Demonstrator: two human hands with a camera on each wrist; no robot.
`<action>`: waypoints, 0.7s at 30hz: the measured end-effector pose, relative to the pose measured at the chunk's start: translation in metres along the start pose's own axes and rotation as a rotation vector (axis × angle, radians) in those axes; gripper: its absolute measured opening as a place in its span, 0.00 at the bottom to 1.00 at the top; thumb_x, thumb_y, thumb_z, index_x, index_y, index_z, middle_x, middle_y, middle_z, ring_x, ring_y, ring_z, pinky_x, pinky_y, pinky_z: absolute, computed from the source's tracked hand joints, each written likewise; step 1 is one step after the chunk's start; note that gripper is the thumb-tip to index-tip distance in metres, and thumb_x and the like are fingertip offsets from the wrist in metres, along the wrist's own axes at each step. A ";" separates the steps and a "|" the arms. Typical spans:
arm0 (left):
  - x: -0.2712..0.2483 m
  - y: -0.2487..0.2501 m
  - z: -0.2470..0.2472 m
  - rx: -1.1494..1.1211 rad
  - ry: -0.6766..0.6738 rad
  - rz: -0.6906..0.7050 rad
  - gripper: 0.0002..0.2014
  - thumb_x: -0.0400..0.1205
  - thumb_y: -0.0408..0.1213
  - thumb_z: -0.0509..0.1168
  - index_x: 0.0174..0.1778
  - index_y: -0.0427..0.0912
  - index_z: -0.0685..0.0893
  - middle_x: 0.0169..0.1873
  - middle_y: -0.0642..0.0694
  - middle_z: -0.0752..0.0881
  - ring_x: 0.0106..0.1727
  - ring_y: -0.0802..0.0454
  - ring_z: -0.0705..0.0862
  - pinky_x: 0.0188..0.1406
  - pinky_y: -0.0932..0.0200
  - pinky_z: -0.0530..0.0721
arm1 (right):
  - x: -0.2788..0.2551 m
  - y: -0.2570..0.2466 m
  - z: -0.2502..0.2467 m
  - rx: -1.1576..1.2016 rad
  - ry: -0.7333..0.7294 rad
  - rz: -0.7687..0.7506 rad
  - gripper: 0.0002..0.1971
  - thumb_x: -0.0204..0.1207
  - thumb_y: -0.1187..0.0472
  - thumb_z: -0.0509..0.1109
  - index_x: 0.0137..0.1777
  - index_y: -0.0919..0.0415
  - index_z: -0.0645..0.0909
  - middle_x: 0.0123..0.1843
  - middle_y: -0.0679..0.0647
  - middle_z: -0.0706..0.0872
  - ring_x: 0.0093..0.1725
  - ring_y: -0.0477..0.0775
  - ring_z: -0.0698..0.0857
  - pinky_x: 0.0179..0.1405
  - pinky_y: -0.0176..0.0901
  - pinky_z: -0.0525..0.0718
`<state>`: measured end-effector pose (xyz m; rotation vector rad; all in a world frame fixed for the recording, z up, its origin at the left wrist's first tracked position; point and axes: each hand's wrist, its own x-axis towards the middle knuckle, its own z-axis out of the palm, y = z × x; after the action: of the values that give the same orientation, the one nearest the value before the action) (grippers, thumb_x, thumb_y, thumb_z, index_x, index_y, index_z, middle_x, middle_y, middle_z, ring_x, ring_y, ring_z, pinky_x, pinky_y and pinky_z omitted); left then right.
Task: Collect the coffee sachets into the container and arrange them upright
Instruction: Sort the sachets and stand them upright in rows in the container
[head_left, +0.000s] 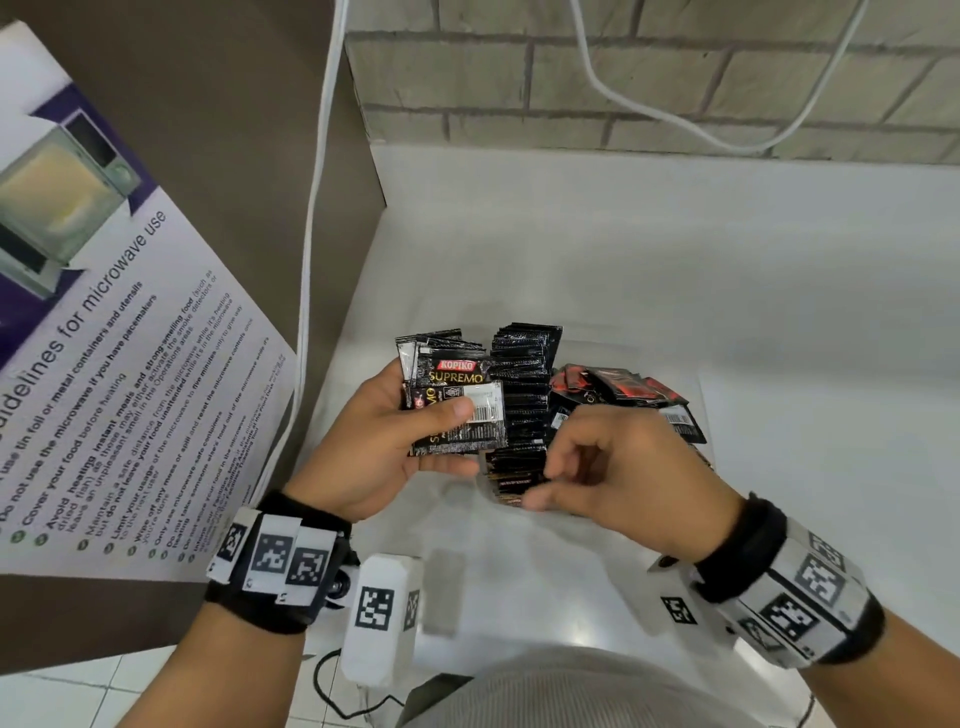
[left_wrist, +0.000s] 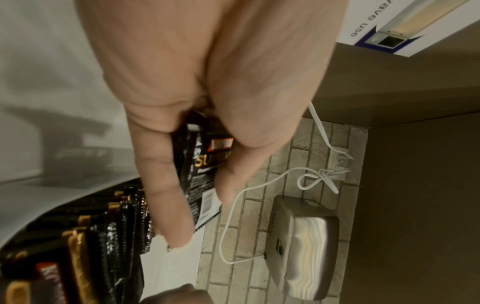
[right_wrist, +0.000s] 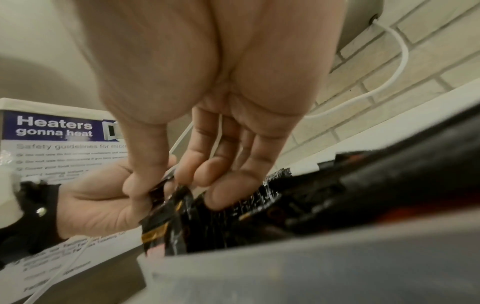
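Observation:
My left hand (head_left: 441, 415) grips a small stack of black Kopiko Supremo sachets (head_left: 460, 410), thumb on the front one, just left of the container. In the left wrist view the left hand (left_wrist: 200, 185) clamps the stack (left_wrist: 205, 162) between thumb and fingers. A row of black sachets (head_left: 519, 395) stands upright in the clear container (right_wrist: 285, 267). Red-and-black sachets (head_left: 618, 387) lie loose at its right side. My right hand (head_left: 543, 486) reaches down into the near end of the row. There, in the right wrist view, the right hand (right_wrist: 161, 185) pinches the top of one black sachet (right_wrist: 168, 205).
The container sits on a white counter (head_left: 675, 260) against a brick wall (head_left: 623, 78). A white cable (head_left: 311, 234) hangs at the left beside a microwave guidelines poster (head_left: 104, 364). A metal wall unit (left_wrist: 298, 246) is mounted on the bricks.

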<state>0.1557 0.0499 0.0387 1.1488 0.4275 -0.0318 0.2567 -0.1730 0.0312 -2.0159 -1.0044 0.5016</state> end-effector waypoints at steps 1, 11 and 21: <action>-0.001 0.000 0.000 0.000 -0.004 0.001 0.23 0.75 0.30 0.72 0.67 0.44 0.81 0.55 0.43 0.93 0.50 0.40 0.93 0.32 0.52 0.92 | 0.001 -0.003 -0.003 0.024 0.042 0.012 0.14 0.65 0.47 0.86 0.34 0.51 0.85 0.32 0.47 0.84 0.31 0.47 0.83 0.32 0.42 0.83; -0.002 -0.002 0.024 0.038 -0.075 -0.014 0.22 0.76 0.33 0.80 0.65 0.46 0.84 0.54 0.41 0.92 0.46 0.43 0.93 0.24 0.56 0.89 | 0.015 -0.016 -0.007 0.360 0.094 0.099 0.12 0.69 0.66 0.84 0.50 0.55 0.89 0.41 0.54 0.91 0.38 0.60 0.87 0.44 0.49 0.89; -0.004 0.003 0.025 -0.151 0.004 -0.070 0.18 0.89 0.36 0.62 0.74 0.38 0.79 0.59 0.28 0.90 0.49 0.27 0.92 0.34 0.43 0.93 | 0.011 -0.032 -0.031 0.282 0.513 -0.188 0.12 0.74 0.71 0.80 0.55 0.60 0.88 0.42 0.54 0.86 0.41 0.53 0.85 0.48 0.45 0.85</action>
<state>0.1602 0.0278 0.0512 0.9851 0.4660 -0.0569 0.2675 -0.1681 0.0751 -1.6551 -0.7451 0.0128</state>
